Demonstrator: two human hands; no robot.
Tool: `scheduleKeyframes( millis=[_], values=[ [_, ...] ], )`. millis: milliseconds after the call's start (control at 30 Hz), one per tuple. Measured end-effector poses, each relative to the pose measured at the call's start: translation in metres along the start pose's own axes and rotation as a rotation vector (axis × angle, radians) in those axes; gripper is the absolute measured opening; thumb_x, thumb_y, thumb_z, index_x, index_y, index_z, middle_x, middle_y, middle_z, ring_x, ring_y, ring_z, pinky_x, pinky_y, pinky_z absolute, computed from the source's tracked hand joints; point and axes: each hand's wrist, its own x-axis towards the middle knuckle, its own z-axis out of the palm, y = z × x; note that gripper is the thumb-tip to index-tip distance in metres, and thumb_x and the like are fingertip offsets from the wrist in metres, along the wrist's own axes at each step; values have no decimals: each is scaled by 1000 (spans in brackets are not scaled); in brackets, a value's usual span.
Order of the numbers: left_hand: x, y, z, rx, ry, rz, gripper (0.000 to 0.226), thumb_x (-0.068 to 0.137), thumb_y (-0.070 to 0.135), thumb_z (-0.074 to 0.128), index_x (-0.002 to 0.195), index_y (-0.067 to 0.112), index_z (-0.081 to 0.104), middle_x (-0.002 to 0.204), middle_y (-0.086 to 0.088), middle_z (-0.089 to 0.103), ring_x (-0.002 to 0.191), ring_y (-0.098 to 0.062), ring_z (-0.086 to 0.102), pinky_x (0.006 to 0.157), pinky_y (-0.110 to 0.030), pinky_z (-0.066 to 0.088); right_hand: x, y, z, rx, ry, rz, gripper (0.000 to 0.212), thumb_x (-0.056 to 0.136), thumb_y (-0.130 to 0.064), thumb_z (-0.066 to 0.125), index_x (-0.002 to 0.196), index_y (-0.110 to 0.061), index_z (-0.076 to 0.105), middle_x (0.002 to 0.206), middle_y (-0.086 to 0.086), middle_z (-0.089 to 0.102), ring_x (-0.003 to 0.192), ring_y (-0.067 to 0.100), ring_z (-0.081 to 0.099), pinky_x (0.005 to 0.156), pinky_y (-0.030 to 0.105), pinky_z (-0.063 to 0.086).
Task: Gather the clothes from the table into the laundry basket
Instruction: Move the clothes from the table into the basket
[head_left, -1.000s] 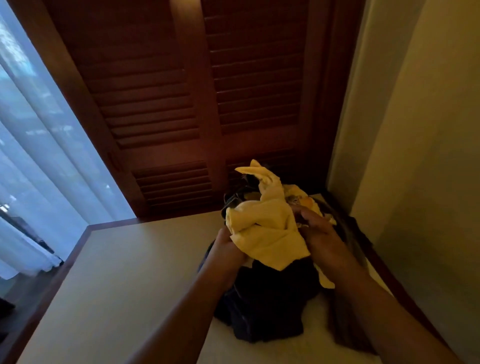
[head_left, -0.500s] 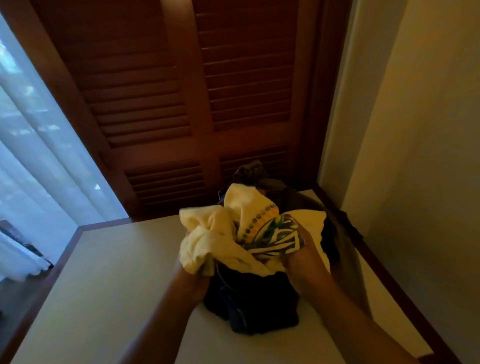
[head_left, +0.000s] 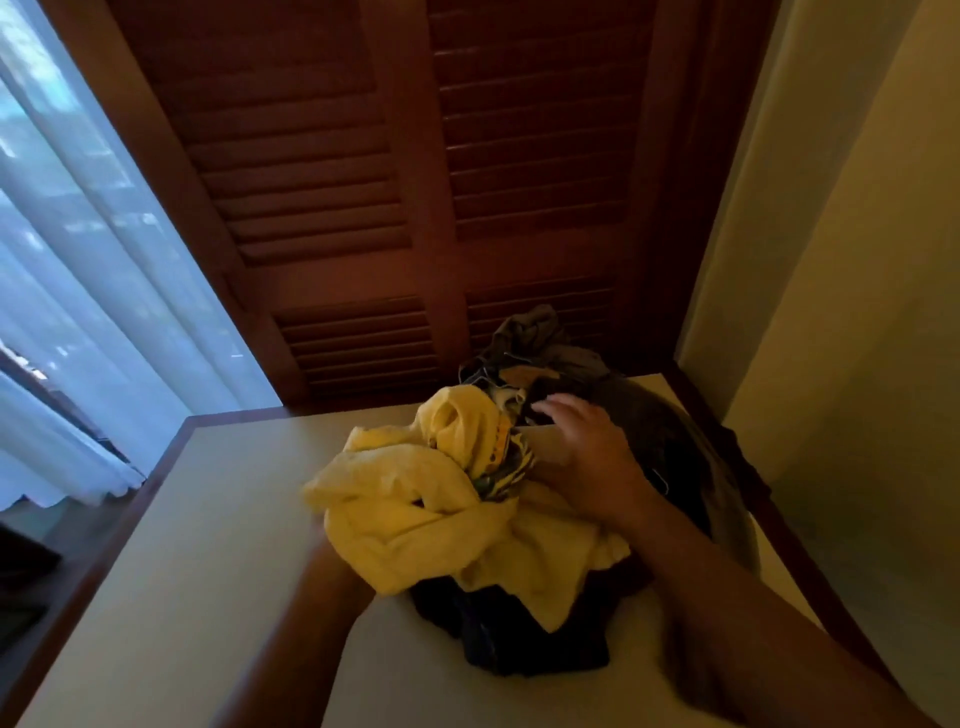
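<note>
Releasing the yellow garment (head_left: 415, 525), the right grip (head_left: 587, 457) has reached back toward the grey-brown garment (head_left: 540, 338), fingers spread and holding nothing. The left grip (head_left: 335, 564) is hidden under the yellow one, so I cannot tell its state. That one yellow garment lies bunched crosswise over one navy garment (head_left: 519, 639). The heap runs toward the table's (head_left: 208, 571) far right corner.

Dark wooden louvered doors (head_left: 467, 208) stand at centre, a sheer white curtain (head_left: 78, 260) hangs at left, and a plain cream wall (head_left: 857, 312) adjoins at right.
</note>
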Motion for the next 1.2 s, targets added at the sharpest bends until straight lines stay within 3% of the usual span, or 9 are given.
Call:
scheduleKeyframes(
  millis=[167, 233, 333, 433, 567, 667, 900, 1100, 1200],
  values=[
    [-2, 11, -18, 492, 78, 434, 38, 78, 43, 81, 102, 18, 65, 96, -16, 71, 87, -39, 70, 72, -57, 61, 27, 48, 11, -49, -197, 475, 93, 80, -83, 50, 156, -44, 14, 169, -4, -5, 155, 36, 1, 116, 67, 13],
    [1, 1, -28, 679, 207, 495, 23, 84, 20, 77, 102, 20, 62, 97, -13, 70, 89, -40, 69, 74, -65, 58, 32, 60, 17, 43, -220, 515, 57, 84, -71, 58, 133, -48, 42, 161, 3, 23, 146, 41, 27, 113, 62, 28],
    [-5, -15, -32, 752, 295, 462, 24, 88, 8, 75, 103, 20, 60, 94, -9, 70, 85, -38, 69, 62, -54, 60, 27, 50, 19, 189, 21, 438, 17, 94, -38, 65, 94, -25, 54, 105, 3, 62, 102, 29, 62, 83, 39, 50],
    [-11, -22, -36, 722, 389, 407, 21, 92, 7, 73, 106, 14, 58, 92, -12, 66, 77, -38, 69, 42, -40, 56, 6, 6, -1, 383, 158, 265, 20, 98, -25, 62, 82, -23, 50, 85, -3, 60, 83, 15, 62, 67, 30, 45],
    [-23, -23, -47, 687, 409, 371, 24, 90, 12, 75, 105, 17, 57, 94, -14, 65, 78, -41, 69, 46, -59, 58, -35, -86, -6, 829, -144, 72, 9, 103, -21, 52, 98, -28, 51, 104, -10, 61, 99, 8, 63, 87, 34, 57],
    [-39, -15, -58, 635, 405, 369, 25, 88, 16, 77, 105, 15, 58, 96, -16, 66, 81, -43, 69, 51, -62, 58, -58, -126, 27, 825, -172, 6, 8, 104, -29, 50, 110, -33, 54, 109, -13, 61, 106, 2, 61, 94, 25, 53],
    [-87, -7, -127, 651, 319, 343, 18, 86, 17, 79, 95, 22, 63, 92, -17, 69, 81, -43, 70, 59, -65, 59, -109, -142, 83, 1075, -110, 435, 35, 99, -38, 61, 73, -15, 61, 62, -6, 59, 71, 12, 62, 69, 23, 49],
    [-125, -31, -185, 732, 326, 251, 30, 82, 6, 76, 93, 31, 64, 90, -13, 71, 78, -39, 70, 61, -66, 58, -167, -182, 124, 1360, -226, 676, 42, 95, -35, 65, 55, -22, 64, 61, -3, 59, 66, 15, 61, 80, 33, 49],
    [-138, -38, -197, 767, 293, 241, 28, 82, 10, 77, 99, 28, 63, 89, -7, 73, 80, -32, 71, 66, -59, 60, -190, -175, 122, 1048, 2, 563, 30, 92, -45, 68, 72, -22, 67, 74, -7, 69, 76, 7, 66, 78, 28, 50]
  ],
)
